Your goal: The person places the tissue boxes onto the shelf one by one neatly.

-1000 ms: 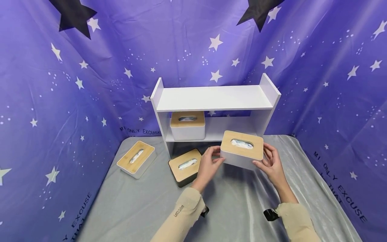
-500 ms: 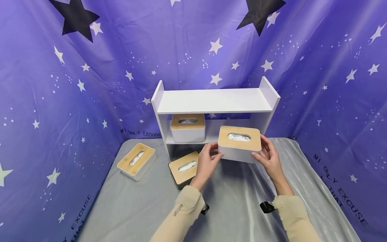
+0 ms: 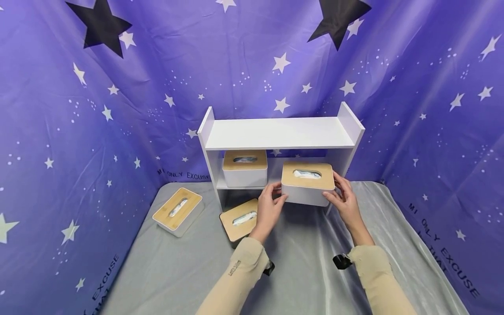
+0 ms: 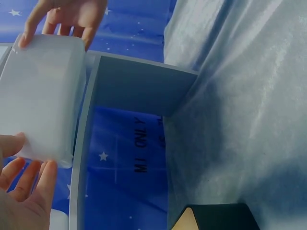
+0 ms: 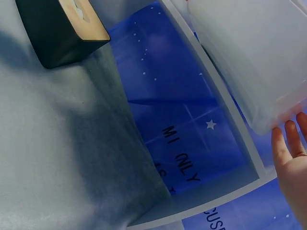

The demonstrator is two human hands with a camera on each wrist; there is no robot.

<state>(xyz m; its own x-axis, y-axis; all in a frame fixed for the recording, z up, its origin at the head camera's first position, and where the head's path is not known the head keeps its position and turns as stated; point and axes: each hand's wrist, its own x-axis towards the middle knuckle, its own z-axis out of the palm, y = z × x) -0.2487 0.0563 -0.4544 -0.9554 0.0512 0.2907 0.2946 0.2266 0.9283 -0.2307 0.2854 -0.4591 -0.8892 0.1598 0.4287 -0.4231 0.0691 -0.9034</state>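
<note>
1. The left hand (image 3: 269, 205) and the right hand (image 3: 341, 199) each clasped one end of a white tissue box (image 3: 308, 183) with a wooden lid, fingers curled against its short sides, carrying it clear of the grey cloth (image 3: 299, 267)
2. The box sat between the two palms at the front edge of the white shelf (image 3: 275, 133), level with the middle board, apparently not yet resting on it
3. Beyond the left hand's fingertips another white tissue box (image 3: 244, 168) stood on that board; below the left wrist a black tissue box (image 3: 238, 218) lay on the cloth, and a further white tissue box (image 3: 178, 211) lay well off to the left
4. Risk, as I judged it: the grip was only side pressure on smooth walls, so a slackened palm could let the box slip
5. The lid might catch the top board, or the right-hand knuckles might strike the shelf's side panel, tilting the box
</note>
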